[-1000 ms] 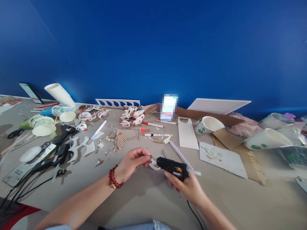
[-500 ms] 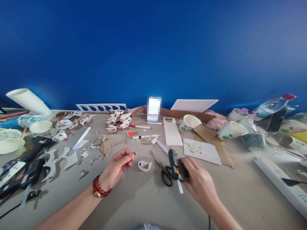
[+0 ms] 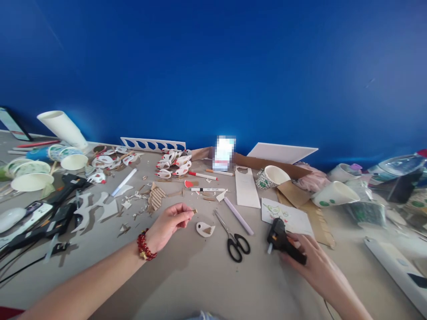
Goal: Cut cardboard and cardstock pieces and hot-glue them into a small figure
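Observation:
My left hand (image 3: 172, 223) is closed in a pinch on a small piece of brown cardboard (image 3: 195, 211), held just above the table. Right below that piece lies a white bird-shaped cutout (image 3: 201, 228) with a black eye dot and a brown patch on it. My right hand (image 3: 312, 260) grips the handle of a black hot glue gun (image 3: 277, 233), a glue stick poking out of its rear. The glue gun is beside the lower edge of a white card with a drawing (image 3: 302, 218). Black-handled scissors (image 3: 237, 243) lie between my hands.
Finished bird cutouts (image 3: 173, 162) are piled at the back. Markers (image 3: 207, 190) and a lilac stick (image 3: 238, 216) lie mid-table. Paper cups (image 3: 272, 177) stand at right, near a power strip (image 3: 393, 271). Another glue gun (image 3: 60, 218) and cardboard scraps (image 3: 156, 198) are on the left.
My right hand has carried the glue gun to the right, away from the scissors, which now show fully. My left hand still pinches the cardboard piece. The view has shifted slightly left.

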Tool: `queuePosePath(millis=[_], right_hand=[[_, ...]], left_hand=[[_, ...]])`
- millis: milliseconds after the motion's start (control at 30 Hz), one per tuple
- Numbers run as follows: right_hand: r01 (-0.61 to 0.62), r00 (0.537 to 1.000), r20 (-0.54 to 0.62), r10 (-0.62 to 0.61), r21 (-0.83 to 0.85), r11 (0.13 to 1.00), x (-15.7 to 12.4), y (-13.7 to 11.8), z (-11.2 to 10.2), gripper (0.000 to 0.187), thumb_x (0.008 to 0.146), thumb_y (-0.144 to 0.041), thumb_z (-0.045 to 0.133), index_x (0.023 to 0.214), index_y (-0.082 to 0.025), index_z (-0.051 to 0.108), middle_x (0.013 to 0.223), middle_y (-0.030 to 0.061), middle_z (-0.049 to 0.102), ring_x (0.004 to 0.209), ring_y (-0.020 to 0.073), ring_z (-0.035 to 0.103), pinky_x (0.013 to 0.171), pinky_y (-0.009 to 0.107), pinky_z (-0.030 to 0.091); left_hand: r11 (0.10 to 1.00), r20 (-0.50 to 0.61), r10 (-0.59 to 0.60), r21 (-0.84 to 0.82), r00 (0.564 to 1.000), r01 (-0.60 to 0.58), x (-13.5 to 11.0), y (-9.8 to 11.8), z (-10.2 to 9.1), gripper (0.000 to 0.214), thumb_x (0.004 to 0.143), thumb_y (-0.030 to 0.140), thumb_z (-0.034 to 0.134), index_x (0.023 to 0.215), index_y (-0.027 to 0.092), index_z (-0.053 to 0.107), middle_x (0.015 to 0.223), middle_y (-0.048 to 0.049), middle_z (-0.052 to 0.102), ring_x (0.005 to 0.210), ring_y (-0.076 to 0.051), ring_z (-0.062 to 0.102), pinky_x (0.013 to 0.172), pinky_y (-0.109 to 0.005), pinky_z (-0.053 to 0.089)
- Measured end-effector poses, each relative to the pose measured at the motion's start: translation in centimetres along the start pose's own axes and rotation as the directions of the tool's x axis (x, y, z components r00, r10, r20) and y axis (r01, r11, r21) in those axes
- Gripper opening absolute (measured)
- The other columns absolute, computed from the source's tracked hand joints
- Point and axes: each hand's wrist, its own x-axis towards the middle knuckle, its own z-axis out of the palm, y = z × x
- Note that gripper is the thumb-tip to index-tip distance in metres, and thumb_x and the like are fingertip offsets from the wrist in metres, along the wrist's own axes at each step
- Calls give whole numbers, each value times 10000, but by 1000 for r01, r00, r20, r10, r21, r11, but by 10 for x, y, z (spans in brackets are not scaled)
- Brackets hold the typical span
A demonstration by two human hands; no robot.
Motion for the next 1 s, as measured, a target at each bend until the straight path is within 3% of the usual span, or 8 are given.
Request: queuePosePath(millis=[133, 233, 333, 467, 700, 800, 867, 1000], right_hand=[[77, 991, -108, -84, -72, 994, 5, -28, -22, 457, 805, -582, 572, 1103, -240, 627, 1241, 116, 597, 1076, 363, 611, 859, 496, 514], [259, 962, -127, -243, 127, 958, 17, -86, -29, 350, 879, -484, 564, 1118, -238, 633, 1235, 105, 616, 1134, 298, 596, 928, 410, 506], [393, 913, -14, -407, 288, 873, 34, -149, -18, 230, 887, -342, 603, 1085, -232, 642, 1194, 88, 648, 1114, 256, 603, 938, 372, 502], [445, 883, 24, -468, 269, 854, 50, -199, 7, 376, 785, -252, 710, 1145, -202, 613, 1183, 108, 644, 1102, 307, 578, 934, 444, 480], [369, 923, -26, -385, 347, 862, 55, -205, 26, 209, 795, -206, 670, 994, -196, 606, 925, 64, 676, 896, 253, 624, 775, 362, 501], [329, 943, -94, -320, 429, 841, 53, -203, 26, 198, 808, -254, 663, 984, -208, 584, 886, 52, 672, 854, 239, 629, 728, 332, 492], [358, 933, -144, -329, 435, 826, 51, -205, 26, 197, 800, -248, 670, 969, -210, 576, 890, 60, 668, 858, 247, 622, 724, 334, 482], [418, 908, -178, -379, 431, 799, 48, -210, 25, 205, 810, -230, 660, 991, -205, 567, 893, 77, 662, 824, 254, 602, 704, 343, 467]], left_hand=[[998, -5, -13, 62, 1000, 13, -3, -2, -4, 219, 772, 340, 720, 762, 165, 588, 682, 40, 518, 627, -83, 454, 617, -199, 356], [997, -17, 6, 74, 1000, -5, -3, -5, -3, 218, 769, 345, 716, 773, 169, 586, 698, 39, 527, 635, -87, 464, 623, -201, 363], [991, -10, 51, 129, 999, -49, -3, -9, -2, 203, 779, 340, 700, 774, 168, 591, 700, 30, 547, 645, -96, 475, 613, -203, 358], [986, -6, 82, 149, 997, -80, -5, -13, -4, 177, 787, 324, 689, 787, 171, 602, 695, 31, 545, 657, -100, 487, 625, -204, 363], [990, 25, 93, 103, 995, -95, -11, -12, -1, 167, 789, 310, 695, 772, 169, 606, 713, 24, 546, 670, -102, 494, 643, -206, 380], [992, 96, 104, 57, 990, -110, -14, -12, 6, 180, 776, 313, 713, 768, 164, 611, 871, -14, 601, 709, -111, 515, 677, -225, 413], [992, 136, 112, 45, 984, -119, -15, -12, 9, 192, 765, 320, 728, 772, 162, 620, 973, -40, 612, 742, -123, 523, 699, -240, 429], [976, 151, 168, 114, 974, -186, -15, -14, 12, 187, 776, 324, 729, 774, 161, 638, 897, -38, 596, 791, -147, 523, 717, -243, 423]])
